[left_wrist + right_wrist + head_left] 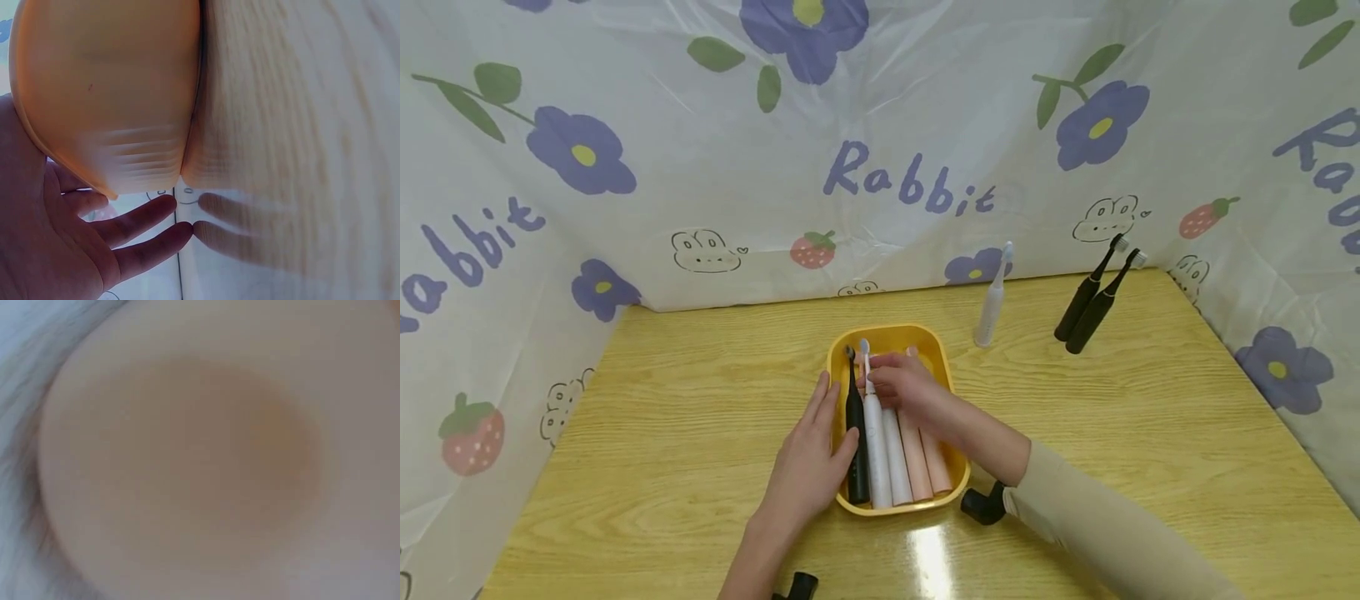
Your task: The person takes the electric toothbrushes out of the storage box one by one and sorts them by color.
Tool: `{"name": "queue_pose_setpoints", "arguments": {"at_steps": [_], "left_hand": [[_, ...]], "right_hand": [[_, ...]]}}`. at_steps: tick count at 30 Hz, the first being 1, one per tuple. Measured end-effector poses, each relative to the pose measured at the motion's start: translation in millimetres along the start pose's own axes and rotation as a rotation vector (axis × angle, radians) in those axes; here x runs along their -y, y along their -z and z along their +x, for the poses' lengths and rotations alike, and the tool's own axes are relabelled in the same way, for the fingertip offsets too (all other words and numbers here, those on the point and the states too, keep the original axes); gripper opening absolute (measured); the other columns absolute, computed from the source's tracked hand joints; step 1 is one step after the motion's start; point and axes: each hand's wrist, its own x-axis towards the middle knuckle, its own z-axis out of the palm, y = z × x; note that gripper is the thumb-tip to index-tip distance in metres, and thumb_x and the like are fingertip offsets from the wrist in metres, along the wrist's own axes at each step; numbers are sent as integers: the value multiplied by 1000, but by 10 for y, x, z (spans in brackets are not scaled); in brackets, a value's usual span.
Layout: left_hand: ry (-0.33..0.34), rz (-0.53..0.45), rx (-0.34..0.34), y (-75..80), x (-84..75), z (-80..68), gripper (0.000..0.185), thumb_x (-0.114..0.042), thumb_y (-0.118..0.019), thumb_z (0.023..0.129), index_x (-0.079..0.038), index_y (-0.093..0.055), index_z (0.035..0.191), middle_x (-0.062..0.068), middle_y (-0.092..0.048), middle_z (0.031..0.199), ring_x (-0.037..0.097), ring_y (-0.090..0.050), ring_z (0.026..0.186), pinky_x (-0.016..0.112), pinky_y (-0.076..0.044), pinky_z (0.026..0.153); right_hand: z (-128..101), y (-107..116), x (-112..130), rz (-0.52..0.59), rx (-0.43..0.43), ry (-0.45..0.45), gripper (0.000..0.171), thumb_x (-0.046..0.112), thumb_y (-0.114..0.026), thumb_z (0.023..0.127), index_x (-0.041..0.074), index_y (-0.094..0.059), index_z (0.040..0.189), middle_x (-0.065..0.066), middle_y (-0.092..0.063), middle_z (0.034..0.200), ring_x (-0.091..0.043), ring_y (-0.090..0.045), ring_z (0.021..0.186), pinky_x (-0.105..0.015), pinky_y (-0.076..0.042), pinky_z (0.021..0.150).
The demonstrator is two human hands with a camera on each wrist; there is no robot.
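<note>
At centre frame, five electric toothbrushes (896,454) are laid in the yellow tray (895,335) — left hand (811,465) spread at its rim, right hand (919,393) grip not determinable; upper right, three standing toothbrushes (1089,321) are apparently left.

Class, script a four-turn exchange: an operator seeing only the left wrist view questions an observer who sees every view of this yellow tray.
Operator: I see the outer wall of the tray beside the left hand. What lies inside, nearest that hand?
Observer: A black toothbrush.
Operator: And any toothbrushes outside the tray?
Observer: A white toothbrush and two black toothbrushes stand on the table, to the tray's right.
</note>
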Motion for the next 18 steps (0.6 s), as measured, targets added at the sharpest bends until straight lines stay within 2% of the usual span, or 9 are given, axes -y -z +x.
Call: {"name": "queue_pose_setpoints", "arguments": {"at_steps": [4,7,13,18], "left_hand": [[6,1,3,-1,-5,1,71,-29,-62,102,-4,-32,161,7,-15,171,40,-40,143,59,-40,109],[20,-2,13,9,-16,3,71,-31,-61,102,-5,-31,161,6,-15,171,39,-38,144,58,-39,110],[32,-1,28,20,-24,2,72,-32,-60,102,-6,-31,162,6,-15,171,38,-37,146,58,-38,112],[28,0,26,23,-25,-3,72,-31,-60,103,-5,-30,162,7,-14,171,39,-36,146,58,-38,111]], "right_hand": [[-76,64,-11,53,119,-27,36,8,-48,104,-11,-46,135,-10,-70,102,-16,-67,86,-30,-55,74],[-146,113,-15,23,188,-49,33,9,-47,105,-9,-49,133,-7,-70,100,-17,-68,90,-32,-57,71],[-278,185,-36,-93,296,-50,39,12,-48,105,-10,-48,137,-20,-68,117,-23,-69,101,-34,-60,71],[-352,205,-67,-145,325,-25,40,10,-49,104,-12,-46,139,-25,-66,121,-24,-68,102,-42,-61,77]]}}
